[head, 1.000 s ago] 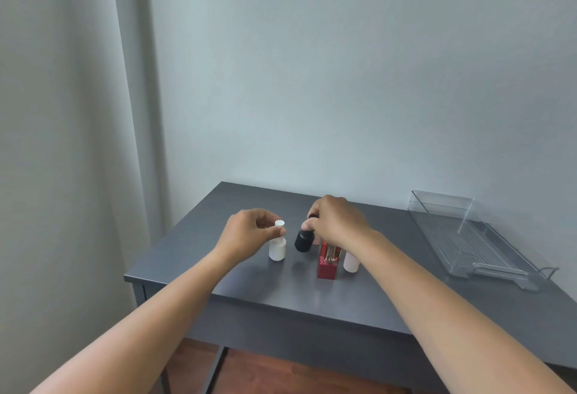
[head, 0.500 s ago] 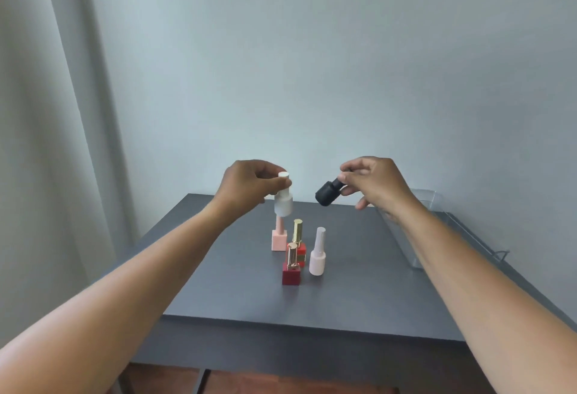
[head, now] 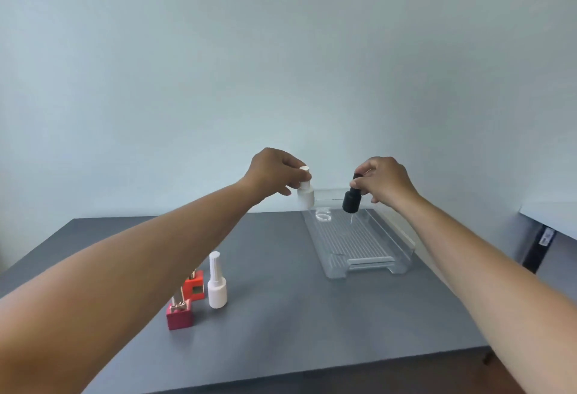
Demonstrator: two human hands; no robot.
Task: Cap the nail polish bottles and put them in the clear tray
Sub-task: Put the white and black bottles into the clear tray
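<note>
Two bare forearms reach forward over a dark grey table (head: 281, 315) set against a pale wall (head: 281, 50).

Well below the left hand's grip and on its near-left side, three capped nail polish bottles stand upright close together on the table, partly behind the left forearm. They are a dark red square bottle (head: 179, 315) nearest the viewer, an orange-red square bottle (head: 195, 286) just behind it, and a tall white bottle (head: 217, 284) just to their right.

The left hand (head: 274, 172) is raised, with thumb and fingers pinching the white cap of a small white bottle (head: 306, 195). The bottle hangs upright below the grip, at the far left corner of the clear tray (head: 402, 237).

The tray lies empty on the table beneath and between the two grips, its ribbed floor running from under the hands back toward the viewer.

To the right of the white bottle, apart from it, the right hand (head: 387, 181) pinches the black cap of a small black bottle (head: 352, 200) between curled fingertips. This bottle hangs slightly tilted under the grip, low over the tray's far end. Whether either bottle's base touches the tray floor cannot be told.

Beyond the right hand's grip, at the picture's right edge, is a white ledge (head: 549, 214).
</note>
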